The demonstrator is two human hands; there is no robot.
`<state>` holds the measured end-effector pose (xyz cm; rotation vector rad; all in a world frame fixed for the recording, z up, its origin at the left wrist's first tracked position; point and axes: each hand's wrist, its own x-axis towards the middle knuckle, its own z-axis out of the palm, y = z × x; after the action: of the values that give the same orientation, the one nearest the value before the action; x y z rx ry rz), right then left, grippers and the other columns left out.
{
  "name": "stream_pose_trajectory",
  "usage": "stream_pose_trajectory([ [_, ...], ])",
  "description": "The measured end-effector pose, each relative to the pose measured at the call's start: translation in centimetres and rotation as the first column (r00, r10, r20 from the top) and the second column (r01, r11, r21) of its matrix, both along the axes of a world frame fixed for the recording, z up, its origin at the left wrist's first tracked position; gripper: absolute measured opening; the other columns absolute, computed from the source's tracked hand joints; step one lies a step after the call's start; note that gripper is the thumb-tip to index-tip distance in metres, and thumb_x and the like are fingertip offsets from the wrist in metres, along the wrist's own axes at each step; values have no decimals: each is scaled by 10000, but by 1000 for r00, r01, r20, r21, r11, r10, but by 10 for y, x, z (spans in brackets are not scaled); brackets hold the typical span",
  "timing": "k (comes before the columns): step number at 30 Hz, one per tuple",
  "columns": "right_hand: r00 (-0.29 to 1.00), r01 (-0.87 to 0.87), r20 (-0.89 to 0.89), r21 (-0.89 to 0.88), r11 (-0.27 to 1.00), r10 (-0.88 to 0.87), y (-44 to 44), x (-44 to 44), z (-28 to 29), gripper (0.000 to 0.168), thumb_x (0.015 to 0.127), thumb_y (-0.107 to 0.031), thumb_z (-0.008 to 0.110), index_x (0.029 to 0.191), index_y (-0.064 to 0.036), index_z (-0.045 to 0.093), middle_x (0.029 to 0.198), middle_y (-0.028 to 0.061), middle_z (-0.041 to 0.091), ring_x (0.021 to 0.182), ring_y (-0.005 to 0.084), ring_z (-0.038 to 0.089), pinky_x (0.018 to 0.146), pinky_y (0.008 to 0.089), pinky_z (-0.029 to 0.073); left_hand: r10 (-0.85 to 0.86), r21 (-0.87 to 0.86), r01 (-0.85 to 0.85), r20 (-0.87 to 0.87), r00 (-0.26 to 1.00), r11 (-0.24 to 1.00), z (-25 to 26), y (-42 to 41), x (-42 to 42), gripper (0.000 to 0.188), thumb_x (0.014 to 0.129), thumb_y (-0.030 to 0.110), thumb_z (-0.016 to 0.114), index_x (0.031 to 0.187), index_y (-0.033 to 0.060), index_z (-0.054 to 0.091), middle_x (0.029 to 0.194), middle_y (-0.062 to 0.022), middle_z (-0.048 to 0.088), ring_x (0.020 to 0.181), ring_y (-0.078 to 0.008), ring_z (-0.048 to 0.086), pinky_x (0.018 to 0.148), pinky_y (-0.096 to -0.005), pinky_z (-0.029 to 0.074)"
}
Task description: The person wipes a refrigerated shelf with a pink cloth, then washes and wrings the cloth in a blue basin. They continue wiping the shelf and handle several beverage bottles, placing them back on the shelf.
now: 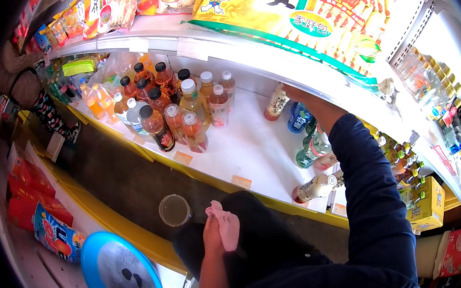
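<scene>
My left hand (215, 235) is in front of my knees and holds a folded pink cloth (228, 228). My right hand (300, 96) reaches under the upper shelf, with its fingers at the neck of a white-labelled drink bottle (276, 103). The shelf edge partly hides those fingers. This bottle leans slightly over the white lower shelf (233, 156). Close by, below my right forearm, are a blue-labelled bottle (299, 118), a green-labelled bottle (313, 151) and another white-labelled bottle (315, 188) near the front edge.
Several tea and juice bottles (160, 127) crowd the shelf's left side. Snack bags (250, 6) fill the upper shelf (230, 55) overhead. On the floor stands a round container (174, 210). A blue-rimmed basin (93, 251) lies behind at left. Another person (26, 81) is at far left.
</scene>
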<state>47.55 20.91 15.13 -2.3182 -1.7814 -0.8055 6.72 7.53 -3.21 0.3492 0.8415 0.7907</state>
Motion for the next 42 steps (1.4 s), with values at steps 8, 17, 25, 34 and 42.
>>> stream_pose_trajectory([
  [8,999,27,35,125,992,-31,4,17,-1,263,836,-236,566,1047,-86,616,1069,128,615,1002,288,580,872,390,453,15,-5,-15,-13,1000,1000,5,3,9,302,956,251,446,1192,73,506,998,-42,589,872,-146,601,754,-285,498],
  [17,998,-56,4,92,994,56,-16,15,6,299,847,-295,548,1056,-91,616,1070,125,618,986,284,587,862,394,457,-76,49,74,23,997,996,3,4,1,277,957,253,475,1162,73,522,939,-28,580,861,-121,582,744,-256,479],
  [25,901,-61,-425,-327,943,-89,-121,12,12,220,838,-282,597,869,-65,612,893,141,622,856,284,600,768,405,466,-57,107,48,75,996,993,-2,-2,4,289,936,303,449,1119,89,514,851,-49,575,717,-176,600,608,-302,506],
  [34,842,-2,-378,-715,699,-385,-251,-6,43,408,800,-403,641,991,-46,588,912,179,616,895,339,591,769,408,457,-134,137,113,154,979,984,-15,-4,-9,272,937,223,480,1176,96,512,939,-29,586,836,-153,605,706,-296,510],
  [42,878,-12,-387,-606,796,-281,-281,-6,14,236,785,-143,636,971,-5,587,948,192,588,920,357,574,770,433,464,-145,167,115,185,972,979,-26,-5,-8,262,943,220,468,1156,76,518,942,-38,592,835,-154,609,713,-291,507],
])
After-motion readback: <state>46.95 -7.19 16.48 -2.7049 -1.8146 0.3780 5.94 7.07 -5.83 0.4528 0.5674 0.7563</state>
